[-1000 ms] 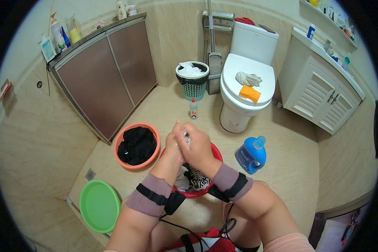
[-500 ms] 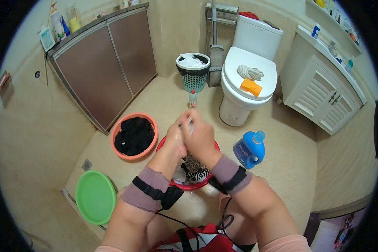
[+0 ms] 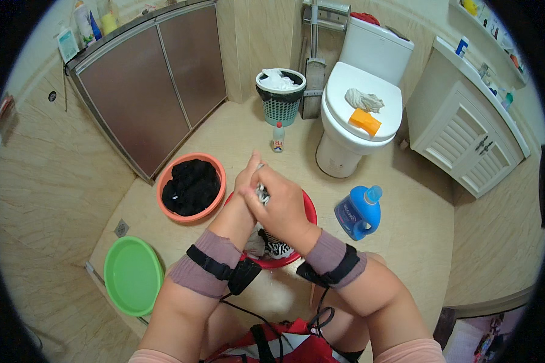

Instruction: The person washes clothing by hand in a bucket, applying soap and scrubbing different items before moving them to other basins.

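While the black-and-white cloth [image 3: 262,194] sat bunched above the red basin [image 3: 310,212], your right hand [image 3: 284,199] had fingers curled over it; your left hand [image 3: 243,183] touched its left side, that grip and the cloth's long axis unclear.

The blue jug [image 3: 358,213] and red-capped bottle [image 3: 278,138] each bear lettered labels [image 3: 347,218].

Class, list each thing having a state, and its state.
Bare left hand: clasped against the other
Bare right hand: curled inward
Black-and-white patterned cloth: bunched between them
Round red plastic basin: holding cloths
Round orange plastic basin: holding black cloth
Round green plastic basin: open side up
Blue plastic jug: upright, capped
Small clear bottle: upright, capped
White toilet lid: lowered
White louvred cabinet doors: shut
Brown cabinet doors: shut
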`<state>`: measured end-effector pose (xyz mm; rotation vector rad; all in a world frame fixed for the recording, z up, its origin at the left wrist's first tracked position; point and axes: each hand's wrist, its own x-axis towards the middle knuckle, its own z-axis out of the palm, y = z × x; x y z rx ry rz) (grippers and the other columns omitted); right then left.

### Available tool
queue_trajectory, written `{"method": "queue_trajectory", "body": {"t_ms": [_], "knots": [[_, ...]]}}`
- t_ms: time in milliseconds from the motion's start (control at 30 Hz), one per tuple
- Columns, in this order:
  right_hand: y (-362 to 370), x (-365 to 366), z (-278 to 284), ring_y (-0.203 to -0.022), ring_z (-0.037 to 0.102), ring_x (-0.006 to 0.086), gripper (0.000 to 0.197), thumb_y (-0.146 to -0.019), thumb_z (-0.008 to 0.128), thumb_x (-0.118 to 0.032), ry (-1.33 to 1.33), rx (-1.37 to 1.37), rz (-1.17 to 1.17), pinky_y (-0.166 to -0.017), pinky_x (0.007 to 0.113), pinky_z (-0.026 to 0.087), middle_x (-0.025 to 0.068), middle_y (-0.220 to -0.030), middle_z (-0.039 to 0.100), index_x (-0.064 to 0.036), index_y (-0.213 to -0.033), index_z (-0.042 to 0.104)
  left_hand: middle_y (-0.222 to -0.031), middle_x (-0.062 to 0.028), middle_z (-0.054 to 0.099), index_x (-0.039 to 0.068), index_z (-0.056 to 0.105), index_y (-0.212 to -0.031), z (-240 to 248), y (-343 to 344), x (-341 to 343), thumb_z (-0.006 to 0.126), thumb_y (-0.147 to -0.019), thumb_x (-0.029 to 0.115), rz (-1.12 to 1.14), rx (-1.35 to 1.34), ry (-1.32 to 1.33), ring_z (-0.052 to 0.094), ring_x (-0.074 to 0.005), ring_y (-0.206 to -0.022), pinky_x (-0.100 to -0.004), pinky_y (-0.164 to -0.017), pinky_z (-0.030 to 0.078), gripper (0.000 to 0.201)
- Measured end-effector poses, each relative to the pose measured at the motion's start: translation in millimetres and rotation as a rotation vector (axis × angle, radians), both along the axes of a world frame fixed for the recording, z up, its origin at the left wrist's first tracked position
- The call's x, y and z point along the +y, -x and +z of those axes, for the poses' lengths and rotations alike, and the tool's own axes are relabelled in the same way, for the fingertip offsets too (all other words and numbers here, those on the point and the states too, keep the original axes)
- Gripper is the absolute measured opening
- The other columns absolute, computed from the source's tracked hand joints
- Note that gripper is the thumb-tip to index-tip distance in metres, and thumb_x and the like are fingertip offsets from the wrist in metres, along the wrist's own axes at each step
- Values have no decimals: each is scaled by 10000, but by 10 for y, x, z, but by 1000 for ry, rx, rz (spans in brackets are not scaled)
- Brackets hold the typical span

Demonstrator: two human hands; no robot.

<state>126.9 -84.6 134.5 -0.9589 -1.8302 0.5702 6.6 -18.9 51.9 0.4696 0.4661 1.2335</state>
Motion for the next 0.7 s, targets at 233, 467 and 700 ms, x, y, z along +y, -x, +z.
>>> {"method": "queue_trajectory", "body": {"t_ms": [233,467,700], "knots": [[-237,384,-184,-636,612,363,189,-874,609,-214,9,24,-335,-560,405,455,184,-668,599,-35,-816,587,-825,-33,642,137,598,-893,555,-590,-250,436,-983,419,88,206,338,627,-184,-726,-359,-623,511,337],[-231,313,-224,-628,597,380,168,-851,625,-207,-157,24,-198,-572,399,464,192,-681,587,-47,-819,585,-815,-41,625,128,587,-882,588,-573,-277,487,-965,402,127,74,346,629,-201,-724,-361,-639,520,304],[84,-31,-46,-591,566,369,211,-842,650,-223,-206,33,-157,-540,413,434,173,-643,567,-42,-775,563,-848,-45,654,124,625,-986,45,-12,-19,456,-972,431,-72,-18,21,623,-201,-700,-333,-630,508,351]]}}
